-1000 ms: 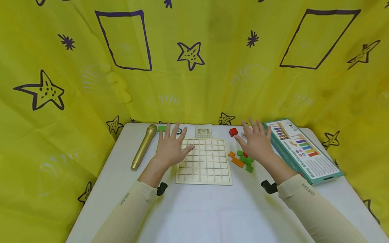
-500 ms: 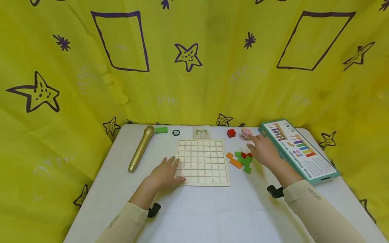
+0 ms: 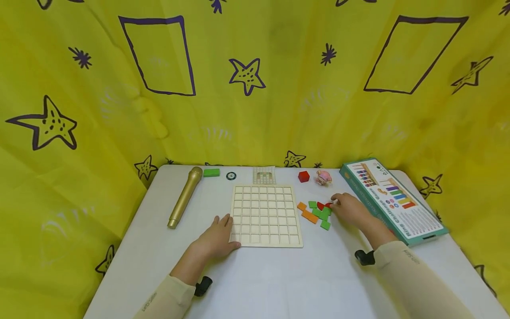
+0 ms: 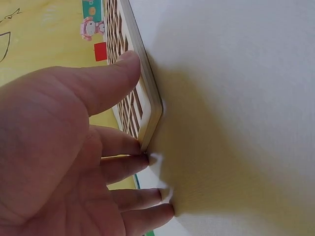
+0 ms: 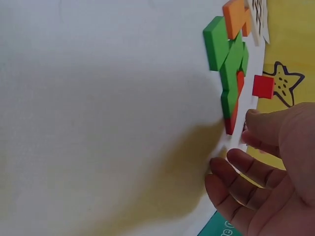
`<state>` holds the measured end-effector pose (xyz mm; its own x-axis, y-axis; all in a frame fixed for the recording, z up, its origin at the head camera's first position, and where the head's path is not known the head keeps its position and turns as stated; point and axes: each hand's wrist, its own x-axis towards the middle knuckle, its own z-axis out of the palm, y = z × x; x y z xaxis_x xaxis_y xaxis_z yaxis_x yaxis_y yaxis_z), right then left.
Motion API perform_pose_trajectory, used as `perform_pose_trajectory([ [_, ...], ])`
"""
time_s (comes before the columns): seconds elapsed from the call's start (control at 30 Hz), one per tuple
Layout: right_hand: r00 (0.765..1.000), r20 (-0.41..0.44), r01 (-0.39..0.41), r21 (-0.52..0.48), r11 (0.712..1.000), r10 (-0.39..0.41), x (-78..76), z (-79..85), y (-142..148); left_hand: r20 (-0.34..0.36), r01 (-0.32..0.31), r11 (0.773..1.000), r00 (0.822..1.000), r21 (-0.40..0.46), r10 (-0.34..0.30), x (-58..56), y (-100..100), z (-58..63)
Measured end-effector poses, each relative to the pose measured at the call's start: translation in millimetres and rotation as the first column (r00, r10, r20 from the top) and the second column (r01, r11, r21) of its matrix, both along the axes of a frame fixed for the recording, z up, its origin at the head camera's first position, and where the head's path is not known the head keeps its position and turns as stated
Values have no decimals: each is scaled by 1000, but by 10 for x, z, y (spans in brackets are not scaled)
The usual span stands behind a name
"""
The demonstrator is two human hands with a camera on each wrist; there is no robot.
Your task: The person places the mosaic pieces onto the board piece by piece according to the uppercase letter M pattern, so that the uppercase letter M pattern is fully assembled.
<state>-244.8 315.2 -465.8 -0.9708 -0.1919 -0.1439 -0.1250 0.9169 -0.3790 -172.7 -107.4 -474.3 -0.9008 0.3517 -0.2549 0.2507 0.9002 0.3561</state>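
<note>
A pale wooden grid board (image 3: 266,216) lies mid-table. My left hand (image 3: 217,238) is at its near left corner; in the left wrist view the thumb (image 4: 129,61) rests on the rim and nearly straight fingers reach the side and tabletop. My right hand (image 3: 350,209) hovers at the right edge of a cluster of flat pieces, fingers loosely bent. Green pieces (image 3: 325,212), orange pieces (image 3: 309,216) and a red piece (image 3: 320,206) make up the cluster. In the right wrist view, the thumb (image 5: 263,123) and fingers stand apart near a red piece (image 5: 229,126), holding nothing visible.
Behind the board lie a pattern card (image 3: 264,175), a round disc (image 3: 231,176) and a green block (image 3: 211,172). A gold microphone (image 3: 185,197) is left. A red block (image 3: 304,176), pink figurine (image 3: 324,177) and game box (image 3: 392,199) stand right; a yellow curtain (image 3: 279,119) hangs behind.
Both hands have come down from above the table. The left moved back to the board's near left corner; the right moved to the right side of the coloured pieces.
</note>
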Motion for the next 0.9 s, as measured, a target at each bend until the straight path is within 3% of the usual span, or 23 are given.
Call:
perform_pose_trajectory([
  [0.17,1000,-2,-13,-26,1000,13,-19,-117,20,6,-6,1000,1000,6,6,37,-13,-47],
  [0.33,1000,14,6,-114,994,-4,-67,-181,37,0,-11,1000,1000,28,11,46,-13,-48],
  [0.6,990,115,102,-229,968,-77,-105,-182,60,-11,-2,1000,1000,23,2,22,10,-38],
  [0.9,981,179,118,-248,962,-75,-177,-201,59,-1,-8,1000,1000,28,8,37,16,-35],
])
